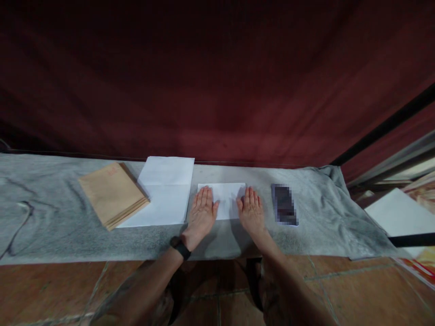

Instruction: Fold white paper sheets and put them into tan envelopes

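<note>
A small folded white sheet of paper [224, 195] lies on the grey cloth-covered table [50, 217]. My left hand [201, 212] lies flat on the sheet's left end, fingers stretched out together. On the sheet's right end my right hand [250, 210] rests flat in the same way. Neither hand grips anything. A black band circles my left wrist.
To the left lie a stack of larger white sheets [163, 190] and a pile of brown envelopes [113, 194]. A dark blurred flat object [284, 204] sits right of my right hand. A dark red curtain hangs behind. More white paper [397, 213] lies at far right. A cable runs at the left.
</note>
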A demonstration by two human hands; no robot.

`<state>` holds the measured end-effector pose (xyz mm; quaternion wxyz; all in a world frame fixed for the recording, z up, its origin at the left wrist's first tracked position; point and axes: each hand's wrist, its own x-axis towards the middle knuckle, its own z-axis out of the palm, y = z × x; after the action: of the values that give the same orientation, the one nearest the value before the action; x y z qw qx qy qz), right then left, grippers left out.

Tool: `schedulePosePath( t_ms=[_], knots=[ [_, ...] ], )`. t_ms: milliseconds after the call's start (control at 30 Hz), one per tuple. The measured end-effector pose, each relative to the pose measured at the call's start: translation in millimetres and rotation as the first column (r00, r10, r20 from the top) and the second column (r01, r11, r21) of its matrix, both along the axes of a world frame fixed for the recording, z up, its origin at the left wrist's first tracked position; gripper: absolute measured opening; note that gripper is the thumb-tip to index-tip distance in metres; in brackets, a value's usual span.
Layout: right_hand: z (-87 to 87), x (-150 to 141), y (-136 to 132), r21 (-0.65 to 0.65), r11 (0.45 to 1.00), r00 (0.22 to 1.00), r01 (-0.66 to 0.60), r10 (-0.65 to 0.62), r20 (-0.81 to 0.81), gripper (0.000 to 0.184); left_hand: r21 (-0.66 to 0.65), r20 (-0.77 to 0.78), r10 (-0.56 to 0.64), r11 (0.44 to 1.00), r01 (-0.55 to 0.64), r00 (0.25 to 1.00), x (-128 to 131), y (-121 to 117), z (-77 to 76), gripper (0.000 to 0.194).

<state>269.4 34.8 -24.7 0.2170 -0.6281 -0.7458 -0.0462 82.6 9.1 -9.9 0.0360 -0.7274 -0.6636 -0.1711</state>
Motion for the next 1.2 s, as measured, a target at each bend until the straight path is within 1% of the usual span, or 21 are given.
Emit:
schedulePosePath(
  t_ms=[67,133,200,300,433,633,1033,1200],
  knots=[
    [3.6,-9,-7,-0.025,0.995,0.996,-0.093,0.093,-0.010,0.060,-0.015,0.005,-0.093,0.996,0.093,0.996,11,-9,-0.6,0.058],
    [5.3,-19,-16,-0.061,0.979,0.981,-0.193,0.193,-0.016,0.057,-0.029,0.007,-0.157,0.987,0.157,0.988,20,-17,-2.8,0.055],
    [5.4,-27,-25,-0.095,0.960,0.965,-0.262,0.262,-0.017,0.055,-0.035,0.004,-0.183,0.983,0.183,0.983,24,-22,-5.5,0.055],
    [3.9,-30,-33,-0.116,0.948,0.954,-0.297,0.298,-0.002,0.056,-0.039,-0.008,-0.192,0.981,0.191,0.981,22,-24,-7.7,0.056],
    [0.7,-21,-34,-0.091,0.957,0.960,-0.275,0.279,0.033,0.058,-0.050,-0.019,-0.185,0.982,0.184,0.983,14,-24,-7.1,0.057],
    [-4.8,-3,-32,-0.042,0.976,0.973,-0.215,0.218,0.079,0.058,-0.032,-0.015,-0.148,0.989,0.148,0.989,5,-23,-6.9,0.060],
    [-7.7,23,-31,-0.015,0.988,0.981,-0.155,0.155,0.118,0.061,-0.067,-0.046,-0.095,0.993,0.092,0.994,-10,-22,-8.5,0.061],
    [-9.9,31,-29,-0.028,0.992,0.985,-0.124,0.127,0.119,0.061,-0.069,-0.050,-0.072,0.995,0.068,0.996,-14,-22,-8.5,0.060]
  ],
)
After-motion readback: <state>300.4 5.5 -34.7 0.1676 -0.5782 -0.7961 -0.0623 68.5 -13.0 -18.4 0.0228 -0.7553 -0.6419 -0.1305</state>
